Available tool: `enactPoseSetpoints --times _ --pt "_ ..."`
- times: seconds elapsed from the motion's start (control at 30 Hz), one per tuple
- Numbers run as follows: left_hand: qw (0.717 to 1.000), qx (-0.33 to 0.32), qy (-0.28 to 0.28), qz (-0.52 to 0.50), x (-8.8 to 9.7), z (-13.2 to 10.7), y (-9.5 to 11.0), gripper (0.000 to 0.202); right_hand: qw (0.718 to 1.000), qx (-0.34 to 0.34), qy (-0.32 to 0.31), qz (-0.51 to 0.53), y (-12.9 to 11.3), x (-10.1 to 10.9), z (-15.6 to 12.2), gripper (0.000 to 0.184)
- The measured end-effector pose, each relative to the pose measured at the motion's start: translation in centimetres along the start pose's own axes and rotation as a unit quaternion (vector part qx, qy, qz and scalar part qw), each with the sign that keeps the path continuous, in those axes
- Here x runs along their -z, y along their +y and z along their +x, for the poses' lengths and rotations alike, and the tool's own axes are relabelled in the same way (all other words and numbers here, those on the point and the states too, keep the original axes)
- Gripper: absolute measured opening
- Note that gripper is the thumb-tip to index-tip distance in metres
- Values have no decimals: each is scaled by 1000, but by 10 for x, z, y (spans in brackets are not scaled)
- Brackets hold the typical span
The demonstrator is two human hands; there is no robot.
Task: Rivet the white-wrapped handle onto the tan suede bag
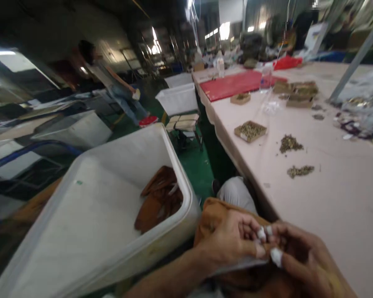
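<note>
Across my lap lies a piece of brown cloth [211, 211], partly bunched up. My left hand [236, 236] pinches it from the left, thumb and fingers closed together. Facing it, my right hand [304, 252] is closed on the same cloth, its fingertips almost touching those of the left. White wraps cover some fingertips. Whether a small part is held between the fingertips is hidden. On the table beside my hands lie two loose piles of small metal pieces, a darker pile [289, 143] and a paler pile [300, 171].
To my left stands a large white bin [112, 174] with brown cloth pieces [158, 203] inside. The pink-covered table [338, 198] runs along my right, bearing an open box [250, 131] of small metal parts and a red sheet [236, 85]. A person [112, 78] stands further off.
</note>
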State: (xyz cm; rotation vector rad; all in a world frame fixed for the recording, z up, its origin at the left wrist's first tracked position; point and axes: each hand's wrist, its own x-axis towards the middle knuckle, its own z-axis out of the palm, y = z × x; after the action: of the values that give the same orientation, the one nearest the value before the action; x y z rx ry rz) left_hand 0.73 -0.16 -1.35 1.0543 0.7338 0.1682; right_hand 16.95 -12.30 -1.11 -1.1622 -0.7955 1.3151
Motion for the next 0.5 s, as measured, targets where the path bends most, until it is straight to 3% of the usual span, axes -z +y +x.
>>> enactPoseSetpoints --times 0.13,0.5 --pt "997 20 -50 -57 0 13 -9 52 998 -28 1 51 24 19 -4 36" --pt "988 63 -66 -127 4 13 -8 47 999 -24 12 34 27 22 -9 33"
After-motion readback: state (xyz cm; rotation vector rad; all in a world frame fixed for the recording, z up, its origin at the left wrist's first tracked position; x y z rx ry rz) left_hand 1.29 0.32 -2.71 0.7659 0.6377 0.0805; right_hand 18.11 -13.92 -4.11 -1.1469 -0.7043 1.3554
